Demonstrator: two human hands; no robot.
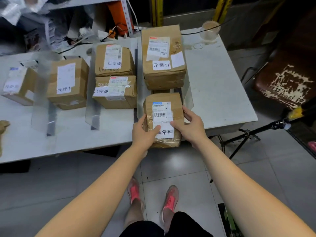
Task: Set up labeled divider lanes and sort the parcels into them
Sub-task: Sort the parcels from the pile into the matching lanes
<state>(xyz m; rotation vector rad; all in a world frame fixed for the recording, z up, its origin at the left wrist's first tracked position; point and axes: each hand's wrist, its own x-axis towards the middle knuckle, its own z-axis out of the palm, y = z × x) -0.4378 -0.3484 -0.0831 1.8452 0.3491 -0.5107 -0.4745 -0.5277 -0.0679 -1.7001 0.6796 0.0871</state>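
Note:
A small cardboard parcel [162,106] with a white label sits at the front edge of the white table [217,93], in the rightmost lane. My left hand [142,133] grips its left side, thumb across the label. My right hand [190,124] holds its right side. Behind it stands a larger parcel [163,57] with the same label text. Two parcels [114,59] [116,92] fill the lane to the left. Another labeled parcel [67,82] and a smaller one [18,83] stand further left. Clear plastic dividers [93,106] [42,106] [187,96] separate the lanes.
A glass cup [210,30] stands at the table's back right corner. Cables and clutter lie along the back left. A worn brown chair [289,79] and a black tripod [248,134] stand right of the table. My feet in red shoes are on the tiled floor.

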